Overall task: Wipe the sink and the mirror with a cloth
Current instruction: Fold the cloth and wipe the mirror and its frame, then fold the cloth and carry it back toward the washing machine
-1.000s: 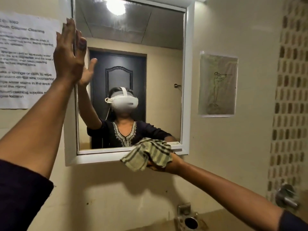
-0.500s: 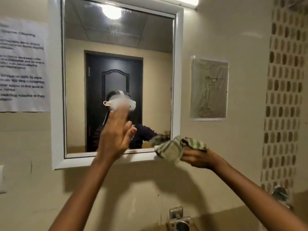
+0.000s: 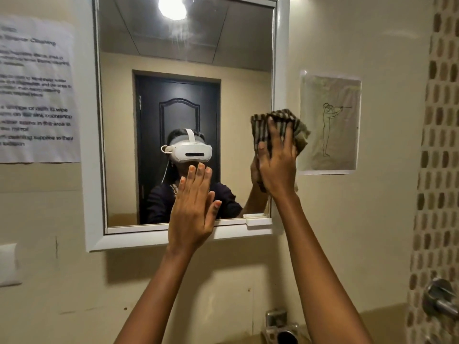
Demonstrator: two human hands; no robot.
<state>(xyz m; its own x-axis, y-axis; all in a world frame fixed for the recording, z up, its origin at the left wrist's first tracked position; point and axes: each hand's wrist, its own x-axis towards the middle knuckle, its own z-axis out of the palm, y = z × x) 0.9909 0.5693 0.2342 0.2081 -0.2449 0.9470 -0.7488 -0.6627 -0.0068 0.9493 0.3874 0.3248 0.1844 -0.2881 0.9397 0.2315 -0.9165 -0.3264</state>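
A white-framed mirror [image 3: 124, 132] hangs on the beige wall ahead. My right hand [image 3: 277, 165] presses a green-and-brown striped cloth [image 3: 298, 131] against the mirror's right frame, about halfway up. My left hand [image 3: 193, 207] is flat and open, fingers up, in front of the lower middle of the glass and the bottom frame; I cannot tell whether it touches the glass. The sink is out of view; only a metal tap [image 3: 282, 327] shows at the bottom edge.
A printed notice [image 3: 37, 95] is taped left of the mirror. A line drawing on paper [image 3: 330, 122] hangs to the right. A brown mosaic tile strip [image 3: 439, 145] runs down the far right, with a metal fitting [image 3: 440, 299] below. A white switch plate [image 3: 8, 264] sits at the left edge.
My left hand came down from the mirror's upper left frame to its lower middle. My right hand carried the cloth up from below the bottom frame onto the right frame.
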